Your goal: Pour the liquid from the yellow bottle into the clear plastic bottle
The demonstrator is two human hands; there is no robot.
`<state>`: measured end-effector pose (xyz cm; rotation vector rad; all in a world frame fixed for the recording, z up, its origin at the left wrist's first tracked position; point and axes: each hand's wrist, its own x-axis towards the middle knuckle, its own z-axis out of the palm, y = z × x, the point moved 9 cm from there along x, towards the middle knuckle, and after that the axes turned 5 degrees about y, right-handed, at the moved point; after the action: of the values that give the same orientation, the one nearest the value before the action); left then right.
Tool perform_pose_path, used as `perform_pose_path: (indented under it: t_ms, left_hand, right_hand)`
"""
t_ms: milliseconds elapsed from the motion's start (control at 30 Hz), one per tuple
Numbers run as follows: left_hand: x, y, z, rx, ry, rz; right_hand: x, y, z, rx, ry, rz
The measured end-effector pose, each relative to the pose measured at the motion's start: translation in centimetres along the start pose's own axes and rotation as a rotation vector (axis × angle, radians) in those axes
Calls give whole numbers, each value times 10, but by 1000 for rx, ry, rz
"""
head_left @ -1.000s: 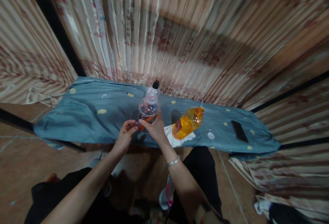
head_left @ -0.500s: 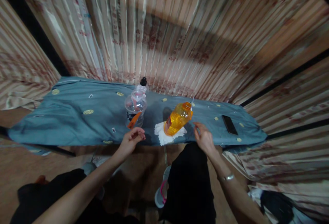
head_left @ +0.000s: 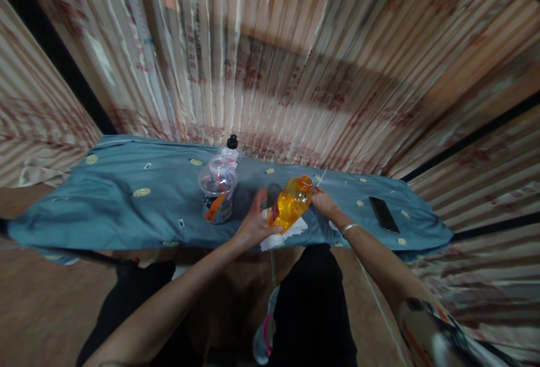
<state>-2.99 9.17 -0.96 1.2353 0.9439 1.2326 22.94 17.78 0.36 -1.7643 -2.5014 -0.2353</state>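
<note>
An orange bottle [head_left: 290, 205] full of amber liquid stands on a white paper towel [head_left: 283, 232] on the blue cloth-covered table [head_left: 126, 204]. My left hand [head_left: 253, 225] reaches its left side with fingers spread, touching or nearly touching it. On the bottle's right, near the neck, my right hand [head_left: 324, 201] rests against it with a silver bracelet on the wrist; whether its fingers grip is hard to tell. To the left stands a clear plastic cup [head_left: 217, 189] with an orange tool leaning on it.
A clear bottle with a black cap [head_left: 230, 149] stands behind the cup. A black phone [head_left: 383, 214] lies on the cloth at the right. Striped curtains [head_left: 274, 58] hang close behind the table. My dark-trousered knees are below the table edge.
Both hands left the cup and the orange tool and moved right to the orange bottle. The left hand opened and reached across; the right hand came in from the right.
</note>
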Motion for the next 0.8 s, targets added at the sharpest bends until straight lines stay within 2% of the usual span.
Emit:
perform_pose_path:
  t_ms: [100, 167, 233, 300, 333, 433, 467, 533, 600, 667, 800]
  left_hand:
    - [12, 1, 19, 25, -51, 60]
    - [17, 1, 32, 36, -77, 90]
    - [21, 1, 41, 48, -92, 111]
    - [24, 0, 47, 63, -89, 127]
    - [26, -1, 49, 70, -82, 134]
    - [30, -2, 52, 86, -58, 153]
    - [30, -3, 52, 90, -52, 159]
    - [31, -2, 53, 94, -42, 167]
    - [31, -2, 53, 95, -34, 173]
    - [31, -2, 53, 94, -30, 177]
    - [32, -2, 52, 96, -28, 178]
  right_hand:
    - [0, 1, -3, 4, -51, 30]
    - [-5, 2, -13, 12, -35, 53]
    - [-15, 6, -32, 23, 13, 84]
    - [-29, 13, -61, 42, 91, 122]
    - [-39, 18, -82, 70, 172, 149]
    - [-96, 45, -178, 464, 791, 228]
    - [-119, 57, -202, 585, 940, 266]
    - [-167, 79, -240, 768, 1186, 348]
    - [-208, 95, -266, 868, 1326, 427]
    - [-232, 102, -279, 914, 1270, 514]
    - [-249, 93, -284, 912, 1076, 599]
